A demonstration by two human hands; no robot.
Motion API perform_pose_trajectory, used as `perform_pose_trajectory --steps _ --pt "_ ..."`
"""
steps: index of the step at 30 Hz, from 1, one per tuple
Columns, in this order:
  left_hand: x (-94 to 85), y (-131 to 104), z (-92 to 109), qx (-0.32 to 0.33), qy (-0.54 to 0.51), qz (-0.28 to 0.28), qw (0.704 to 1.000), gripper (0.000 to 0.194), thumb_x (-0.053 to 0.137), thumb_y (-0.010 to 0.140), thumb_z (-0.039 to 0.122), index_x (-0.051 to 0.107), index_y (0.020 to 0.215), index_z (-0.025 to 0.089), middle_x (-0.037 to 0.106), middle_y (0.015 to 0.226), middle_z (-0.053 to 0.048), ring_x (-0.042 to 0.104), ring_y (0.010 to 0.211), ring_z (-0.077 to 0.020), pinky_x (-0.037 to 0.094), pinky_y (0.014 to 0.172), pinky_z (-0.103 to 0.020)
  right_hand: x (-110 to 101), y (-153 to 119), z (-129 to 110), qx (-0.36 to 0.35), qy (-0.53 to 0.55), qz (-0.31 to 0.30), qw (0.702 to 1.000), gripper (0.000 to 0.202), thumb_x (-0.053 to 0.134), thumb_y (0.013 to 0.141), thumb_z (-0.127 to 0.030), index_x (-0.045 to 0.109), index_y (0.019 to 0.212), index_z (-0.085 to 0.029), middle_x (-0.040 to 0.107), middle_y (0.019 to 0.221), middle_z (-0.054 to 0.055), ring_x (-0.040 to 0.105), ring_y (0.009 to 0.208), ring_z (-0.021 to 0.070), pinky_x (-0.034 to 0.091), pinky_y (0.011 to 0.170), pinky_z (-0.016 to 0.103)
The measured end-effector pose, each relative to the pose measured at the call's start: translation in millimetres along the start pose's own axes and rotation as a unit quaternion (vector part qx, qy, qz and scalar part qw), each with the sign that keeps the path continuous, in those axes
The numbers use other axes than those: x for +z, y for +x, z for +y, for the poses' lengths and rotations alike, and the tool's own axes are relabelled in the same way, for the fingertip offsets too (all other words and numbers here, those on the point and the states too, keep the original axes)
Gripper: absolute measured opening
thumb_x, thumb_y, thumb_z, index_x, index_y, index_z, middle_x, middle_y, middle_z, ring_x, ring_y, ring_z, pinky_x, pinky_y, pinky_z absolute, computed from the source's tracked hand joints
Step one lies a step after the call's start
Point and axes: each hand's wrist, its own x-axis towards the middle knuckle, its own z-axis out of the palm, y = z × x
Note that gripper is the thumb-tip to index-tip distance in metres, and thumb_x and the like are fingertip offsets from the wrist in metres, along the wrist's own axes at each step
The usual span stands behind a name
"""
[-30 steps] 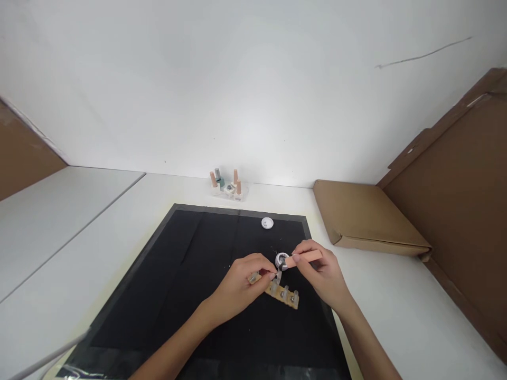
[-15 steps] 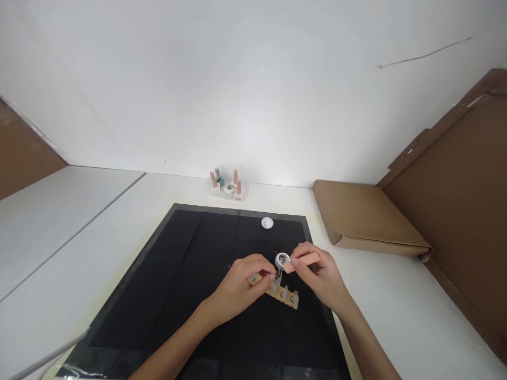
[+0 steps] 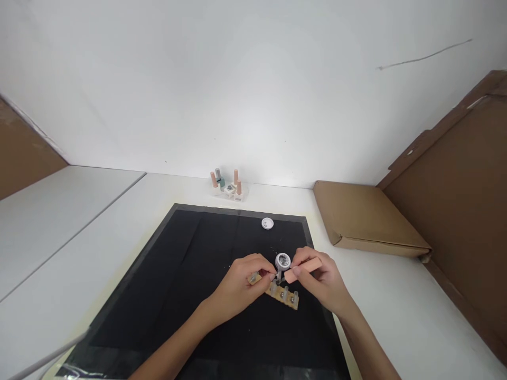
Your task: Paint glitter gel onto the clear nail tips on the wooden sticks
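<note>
My left hand is closed in a pinch above a wooden strip; whatever lies between its fingertips is too small to make out. Clear nail tips stand in a row along this strip, partly covered by that hand. In my right hand is a peach nail polish cap, tilted, its lower end pointing left toward my left fingertips. Just beyond the fingertips sits a small round white jar with silvery, dark contents. Between the jar and the strip a small pale piece shows, its kind unclear.
A white lid lies farther back on the black mat. Against the wall stands a clear holder with nail polish bottles, mostly peach-capped. At the right is a flat cardboard box, beside a brown cardboard panel.
My right hand has moved slightly down, taking the peach cap's lower end from over the jar's rim to beside the strip. My left hand stays in place.
</note>
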Motion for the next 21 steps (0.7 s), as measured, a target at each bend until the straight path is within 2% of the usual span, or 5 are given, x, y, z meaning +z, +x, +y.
perform_pose_trajectory --steps 6,11,13,18,21 --pt "0.9 -1.4 -0.6 0.002 -0.004 0.001 1.000 0.016 0.053 0.084 0.012 0.068 0.079 0.016 0.065 0.077 -0.004 0.058 0.070 -0.0130 0.044 0.064 -0.022 3.1 3.1 1.4 0.044 -0.040 0.047 0.997 0.018 0.056 0.085 -0.025 0.059 0.068 -0.020 0.063 0.067 0.001 0.057 0.060 0.0144 0.044 0.052 0.024" --pt "0.5 -1.3 -2.2 0.007 -0.008 0.002 1.000 0.016 0.053 0.084 0.011 0.067 0.078 0.016 0.065 0.076 -0.004 0.059 0.071 -0.0132 0.043 0.065 -0.022 2.0 2.0 2.7 0.035 -0.023 0.102 0.994 0.015 0.057 0.085 -0.026 0.058 0.071 -0.021 0.059 0.065 -0.001 0.055 0.056 0.0131 0.042 0.051 0.024" --pt "0.1 -0.8 -2.6 0.006 -0.007 0.002 1.000 0.016 0.053 0.084 0.011 0.067 0.079 0.016 0.065 0.077 -0.004 0.059 0.070 -0.0133 0.044 0.065 -0.022 0.7 0.6 2.4 0.021 -0.010 0.095 0.995 0.014 0.057 0.085 -0.026 0.059 0.071 -0.021 0.057 0.063 -0.002 0.053 0.053 0.0124 0.041 0.050 0.024" --pt "-0.2 0.1 -0.9 0.006 -0.001 0.000 1.000 0.016 0.053 0.083 0.011 0.068 0.080 0.016 0.064 0.076 -0.003 0.058 0.069 -0.0126 0.043 0.064 -0.021 1.0 0.4 0.4 -0.008 0.000 0.011 1.000 0.019 0.057 0.086 -0.023 0.060 0.067 -0.020 0.061 0.064 0.000 0.056 0.058 0.0138 0.043 0.055 0.025" --pt "0.5 0.2 0.1 0.010 -0.001 0.000 1.000 0.016 0.053 0.083 0.010 0.068 0.079 0.015 0.063 0.075 -0.003 0.058 0.069 -0.0123 0.043 0.064 -0.021 3.3 2.5 -0.5 0.008 -0.025 0.028 0.999 0.020 0.056 0.086 -0.021 0.060 0.067 -0.020 0.062 0.067 0.001 0.058 0.061 0.0138 0.044 0.056 0.025"
